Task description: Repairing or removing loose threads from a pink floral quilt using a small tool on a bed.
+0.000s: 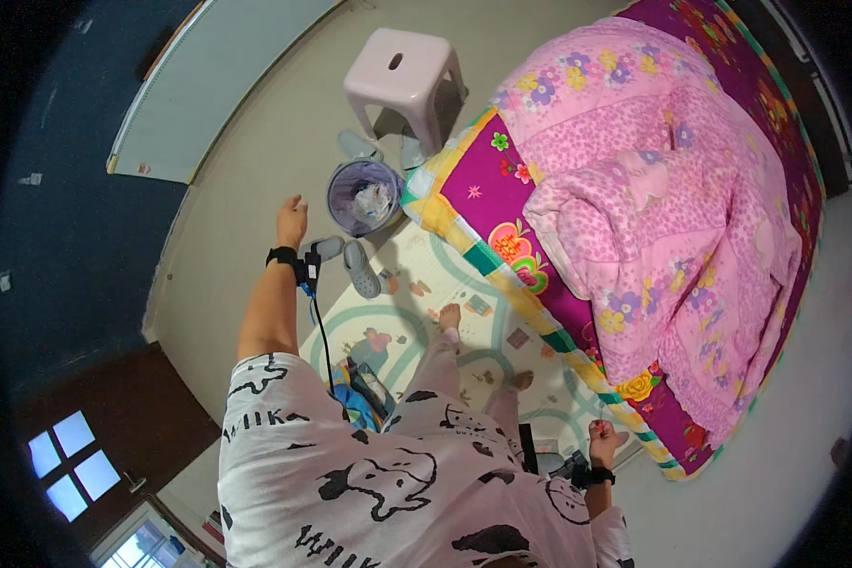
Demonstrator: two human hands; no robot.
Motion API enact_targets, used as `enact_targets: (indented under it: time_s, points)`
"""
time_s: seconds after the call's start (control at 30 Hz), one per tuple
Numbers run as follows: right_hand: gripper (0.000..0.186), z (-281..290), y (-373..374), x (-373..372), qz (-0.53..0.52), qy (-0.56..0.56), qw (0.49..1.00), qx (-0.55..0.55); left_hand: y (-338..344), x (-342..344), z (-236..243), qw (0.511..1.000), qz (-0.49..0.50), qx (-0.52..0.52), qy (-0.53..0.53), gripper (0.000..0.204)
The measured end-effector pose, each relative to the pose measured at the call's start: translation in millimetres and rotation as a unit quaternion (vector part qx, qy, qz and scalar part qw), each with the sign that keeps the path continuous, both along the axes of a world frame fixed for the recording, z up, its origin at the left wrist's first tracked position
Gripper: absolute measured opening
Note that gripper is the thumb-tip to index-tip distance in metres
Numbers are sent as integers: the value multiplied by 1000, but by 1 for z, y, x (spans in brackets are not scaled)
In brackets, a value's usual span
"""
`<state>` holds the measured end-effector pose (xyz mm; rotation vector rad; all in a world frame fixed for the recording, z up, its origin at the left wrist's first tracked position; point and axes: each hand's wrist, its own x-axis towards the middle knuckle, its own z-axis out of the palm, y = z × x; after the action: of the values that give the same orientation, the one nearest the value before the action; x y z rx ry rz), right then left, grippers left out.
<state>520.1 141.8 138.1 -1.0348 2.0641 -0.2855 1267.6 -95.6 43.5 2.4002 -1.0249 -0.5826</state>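
Observation:
My left hand (pixel 292 223) reaches forward over the floor, left of a grey-purple waste bin (pixel 337 202) with a crumpled clear plastic bag (pixel 373 202) in it. It does not touch the bin; its fingers are slightly bent and apart, with nothing visible in them. Low on the right, beside the bed's corner, my right hand (pixel 604 445) is closed, its fingers curled round a small red thing (pixel 599 428) too small to name. Black bands circle both wrists, and a cable runs from the left one.
A pink flowered quilt (pixel 625 180) lies heaped on a purple bed (pixel 469 185) at the right. A pale pink stool (pixel 398 71) stands beyond the bin. Grey clogs (pixel 361 270) sit near my feet on a patterned mat (pixel 417 275). A blue, yellow bundle (pixel 355 402) lies by my leg.

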Motion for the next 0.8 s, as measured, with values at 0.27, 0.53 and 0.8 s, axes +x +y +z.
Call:
enact_targets:
  time_s: [0.27,0.53,0.8]
  points:
    - [38,-10,53,-35,-52,-63,996,19,4,-150,-1,954,-49,32,293,33]
    - [38,-9,133,-123,-113,-47,992,-23,75,-377,4,914,-230,119,313,38]
    - [26,23,247,-244,-244,-32,959,-139,121,-608,0,843,-421,195,273,38]
